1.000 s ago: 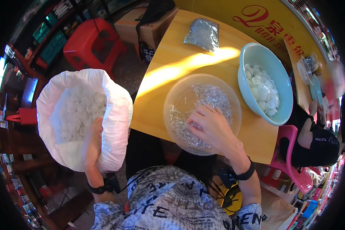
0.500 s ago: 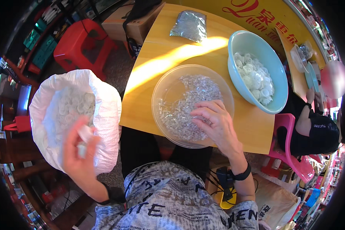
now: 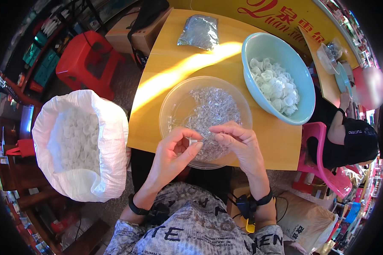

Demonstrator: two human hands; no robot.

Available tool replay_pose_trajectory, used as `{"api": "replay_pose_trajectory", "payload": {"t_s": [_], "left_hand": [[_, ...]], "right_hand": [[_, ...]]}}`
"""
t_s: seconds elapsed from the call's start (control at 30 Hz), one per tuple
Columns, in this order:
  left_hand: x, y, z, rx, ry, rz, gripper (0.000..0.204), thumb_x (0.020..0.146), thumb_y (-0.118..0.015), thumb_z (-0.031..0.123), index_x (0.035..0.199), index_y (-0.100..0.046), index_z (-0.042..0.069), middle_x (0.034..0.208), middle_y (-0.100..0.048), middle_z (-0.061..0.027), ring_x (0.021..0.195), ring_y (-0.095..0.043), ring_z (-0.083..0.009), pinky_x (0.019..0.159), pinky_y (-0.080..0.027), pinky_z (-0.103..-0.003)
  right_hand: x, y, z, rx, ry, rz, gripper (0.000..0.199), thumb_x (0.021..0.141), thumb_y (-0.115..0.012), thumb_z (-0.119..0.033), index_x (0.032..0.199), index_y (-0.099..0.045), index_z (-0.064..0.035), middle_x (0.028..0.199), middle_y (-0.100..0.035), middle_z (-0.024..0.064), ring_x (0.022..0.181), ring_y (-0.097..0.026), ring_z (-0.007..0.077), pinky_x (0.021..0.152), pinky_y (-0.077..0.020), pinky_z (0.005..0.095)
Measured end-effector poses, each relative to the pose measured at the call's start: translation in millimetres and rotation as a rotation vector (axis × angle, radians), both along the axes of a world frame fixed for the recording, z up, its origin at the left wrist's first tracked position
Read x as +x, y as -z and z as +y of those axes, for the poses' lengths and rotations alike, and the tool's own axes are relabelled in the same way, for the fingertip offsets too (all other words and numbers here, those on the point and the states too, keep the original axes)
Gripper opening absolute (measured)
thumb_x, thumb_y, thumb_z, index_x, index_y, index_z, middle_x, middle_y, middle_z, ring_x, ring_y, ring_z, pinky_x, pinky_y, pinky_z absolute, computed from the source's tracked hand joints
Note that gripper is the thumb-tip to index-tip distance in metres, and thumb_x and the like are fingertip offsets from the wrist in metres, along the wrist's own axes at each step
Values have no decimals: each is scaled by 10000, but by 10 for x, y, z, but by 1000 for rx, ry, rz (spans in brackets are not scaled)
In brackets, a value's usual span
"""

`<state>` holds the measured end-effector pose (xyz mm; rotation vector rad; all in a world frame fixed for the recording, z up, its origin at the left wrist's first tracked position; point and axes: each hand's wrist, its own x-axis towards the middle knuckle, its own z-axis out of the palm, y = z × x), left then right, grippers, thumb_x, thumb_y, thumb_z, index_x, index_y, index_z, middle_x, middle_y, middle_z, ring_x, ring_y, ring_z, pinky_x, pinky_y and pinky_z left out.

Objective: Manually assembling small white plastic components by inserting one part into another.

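Note:
Over the near rim of a round clear plastic basin [image 3: 165,104], both hands are brought close together, a small gap between the fingertips. My left hand [image 3: 171,151] is closed on a small white translucent plastic piece [image 3: 193,140], mostly covered by the thumb and fingers. The thumb and forefinger of my right hand [image 3: 242,146] meet in a pinch; whatever they hold is too small to make out. Below them lies a heap of small clear plastic tubes [image 3: 215,106]. To the left, a white sack [image 3: 112,136] holds many white translucent cup-shaped pieces [image 3: 78,140].
A light-blue basin [image 3: 247,76] with white cup-shaped pieces stands at the table's right. A silvery packet [image 3: 199,32] lies at the back of the yellow table [image 3: 157,63]. A red stool [image 3: 87,63] is far left. Another person [image 3: 349,131] sits at the right by a pink chair [image 3: 317,148].
My left hand has moved from over the sack to the basin, carrying a white piece. My right hand has lifted off the tubes and drawn slightly nearer, fingers pinched.

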<state>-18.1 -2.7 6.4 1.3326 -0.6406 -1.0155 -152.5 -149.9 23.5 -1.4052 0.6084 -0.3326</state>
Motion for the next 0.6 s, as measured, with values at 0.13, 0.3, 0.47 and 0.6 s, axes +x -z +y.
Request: {"api": "replay_pose_trajectory", "payload": {"t_s": [0.13, 0.3, 0.47, 0.6], "left_hand": [[-51, -90, -94, -10, 45, 114, 162, 895, -617, 92, 1046, -595, 39, 885, -534, 41, 741, -469, -12, 630, -377, -159], [-69, -110, -92, -131, 66, 231, 165, 914, -605, 141, 1052, -601, 52, 893, -559, 32, 753, -481, -8, 626, -374, -153], [-60, -98, -87, -85, 18, 259, 127, 919, -596, 158, 995, -621, 59, 832, -559, 32, 711, -503, -24, 597, -384, -162], [-69, -34, -96, -97, -49, 284, 88, 907, -603, 140, 928, -637, 61, 799, -555, 32, 675, -498, -30, 574, -372, -165]], "right_hand": [[17, 23, 13, 226, -40, -164, 211, 845, -668, -95, 1047, -690, -34, 939, -630, 8, 902, -550, 105, 822, -423, 241], [24, 72, 37, 111, -72, -172, 226, 838, -671, -87, 1062, -696, -66, 915, -625, 14, 883, -550, 112, 818, -421, 245], [43, 48, 77, -58, -106, -189, 259, 815, -686, -76, 1073, -700, -100, 883, -617, 9, 853, -544, 104, 796, -428, 238], [50, 27, 123, -214, -69, -122, 295, 792, -698, -67, 1084, -695, -107, 852, -613, 10, 801, -550, 100, 732, -442, 226]]}}
